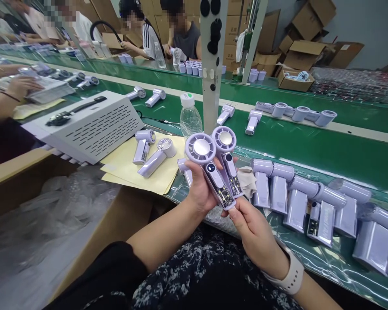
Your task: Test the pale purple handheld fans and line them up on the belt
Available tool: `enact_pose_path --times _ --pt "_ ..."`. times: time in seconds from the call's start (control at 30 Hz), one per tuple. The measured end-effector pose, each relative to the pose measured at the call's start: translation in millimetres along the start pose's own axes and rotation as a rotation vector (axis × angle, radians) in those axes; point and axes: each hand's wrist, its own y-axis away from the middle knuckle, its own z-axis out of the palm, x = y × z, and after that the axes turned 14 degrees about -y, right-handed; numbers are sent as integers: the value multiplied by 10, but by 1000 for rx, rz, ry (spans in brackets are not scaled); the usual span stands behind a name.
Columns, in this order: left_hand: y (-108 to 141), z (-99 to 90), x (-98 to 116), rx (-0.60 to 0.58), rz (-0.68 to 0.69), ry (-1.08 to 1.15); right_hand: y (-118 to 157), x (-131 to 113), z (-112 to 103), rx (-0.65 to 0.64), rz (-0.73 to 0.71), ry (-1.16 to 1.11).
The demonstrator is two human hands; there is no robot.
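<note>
Two lilac handheld fans stand side by side in front of me, tilted, with round heads up. My left hand [200, 189] is closed around the nearer handheld fan [216, 181], its thumb just below the head; fingers reach behind to the second fan [233, 174]. Both handles have a clear window over a circuit board and a small dark round display. My right hand [254, 230] pinches the bottom end of the nearer fan between thumb and fingers. A grey cloth [246, 181] lies just beyond it. Part of another lilac fan [184, 170] shows behind my left hand.
Several wrapped fans [297, 202] line the bench at right. Two fans [160, 157] rest on yellow paper [136, 172] beside a white vented metal box [93, 125]. A plastic bottle [190, 114] and a post [210, 86] stand ahead. Co-workers [181, 38] sit across the green conveyor [278, 137].
</note>
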Motion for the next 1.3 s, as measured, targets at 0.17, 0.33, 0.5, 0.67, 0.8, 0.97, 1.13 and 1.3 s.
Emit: enact_pose_path --times 0.17,0.33,0.5,0.67,0.8,0.97,1.13,1.3 --pt "7 33 113 30 -50 56 26 -5 29 -3 -172 54" --pt "39 2 142 -21 -44 66 18 16 28 99 18 -4" --pt "62 -82 122 -42 -69 123 26 -32 -21 67 79 -55" --pt "74 -77 103 -85 -81 134 66 -44 -10 71 93 -45" --pt "83 -20 44 -98 -11 64 101 20 99 207 166 -249" --pt "95 19 -48 -73 39 -41 121 72 189 325 224 -489" --pt "106 -45 -61 -136 10 -44 39 54 14 195 211 -155" --pt "136 -217 31 -259 -108 -335 -193 41 -123 225 127 -29"
